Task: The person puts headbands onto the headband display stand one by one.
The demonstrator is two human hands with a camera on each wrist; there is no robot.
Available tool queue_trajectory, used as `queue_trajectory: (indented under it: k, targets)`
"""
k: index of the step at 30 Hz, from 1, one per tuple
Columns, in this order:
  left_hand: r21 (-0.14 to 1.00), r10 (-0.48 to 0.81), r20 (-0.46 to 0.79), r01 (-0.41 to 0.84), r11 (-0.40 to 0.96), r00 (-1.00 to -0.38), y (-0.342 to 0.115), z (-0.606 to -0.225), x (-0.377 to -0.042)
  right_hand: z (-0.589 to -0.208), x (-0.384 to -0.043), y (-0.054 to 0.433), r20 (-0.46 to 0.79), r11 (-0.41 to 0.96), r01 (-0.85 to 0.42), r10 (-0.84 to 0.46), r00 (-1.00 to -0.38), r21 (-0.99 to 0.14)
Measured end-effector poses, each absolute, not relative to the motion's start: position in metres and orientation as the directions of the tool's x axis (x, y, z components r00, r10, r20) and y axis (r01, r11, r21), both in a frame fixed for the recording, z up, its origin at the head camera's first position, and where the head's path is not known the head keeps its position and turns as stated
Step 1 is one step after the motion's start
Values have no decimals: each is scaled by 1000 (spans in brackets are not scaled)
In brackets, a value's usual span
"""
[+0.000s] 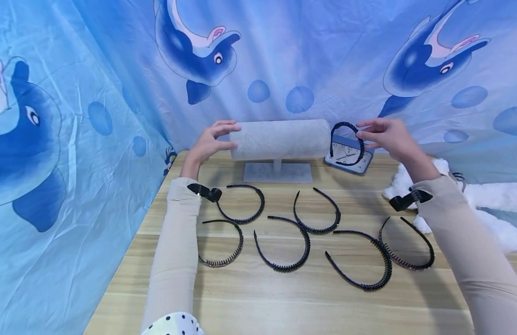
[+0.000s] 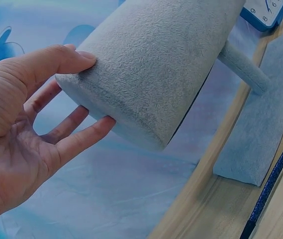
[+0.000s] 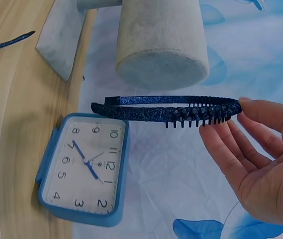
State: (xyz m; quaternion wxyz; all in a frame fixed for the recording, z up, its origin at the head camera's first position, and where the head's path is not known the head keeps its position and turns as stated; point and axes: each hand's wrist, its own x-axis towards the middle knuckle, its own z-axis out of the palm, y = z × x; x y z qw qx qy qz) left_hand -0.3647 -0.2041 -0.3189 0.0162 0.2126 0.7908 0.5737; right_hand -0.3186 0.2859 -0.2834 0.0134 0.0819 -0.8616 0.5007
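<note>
A dark toothed headband (image 1: 361, 145) is pinched at its curved top between the thumb and fingers of my right hand (image 1: 388, 135). Its two ends point left, just off the right end of a grey fabric-covered cylinder stand (image 1: 279, 139). In the right wrist view, the headband (image 3: 156, 113) stays apart from the cylinder's end face (image 3: 163, 69). My left hand (image 1: 210, 139) grips the cylinder's left end. The left wrist view has the thumb on the cylinder's side (image 2: 146, 64) and the fingertips (image 2: 106, 124) at its end rim.
Several dark headbands, including one in the middle (image 1: 306, 246), lie spread over the wooden table (image 1: 283, 302). A blue alarm clock (image 1: 354, 165) stands behind the held headband. At right lies a white plush thing (image 1: 493, 195). A dolphin-print cloth (image 1: 275, 56) hangs behind.
</note>
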Motion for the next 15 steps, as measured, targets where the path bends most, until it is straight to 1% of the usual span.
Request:
queue_trajectory:
  k: [6, 15]
  targets:
    - [911, 363, 196, 306, 277, -911, -201, -308, -352, -284, -328, 280, 79, 428, -123, -119, -990, -895]
    - [910, 360, 200, 309, 277, -911, -201, -308, -351, -286, -339, 267, 80, 357, -108, -93, -992, -928]
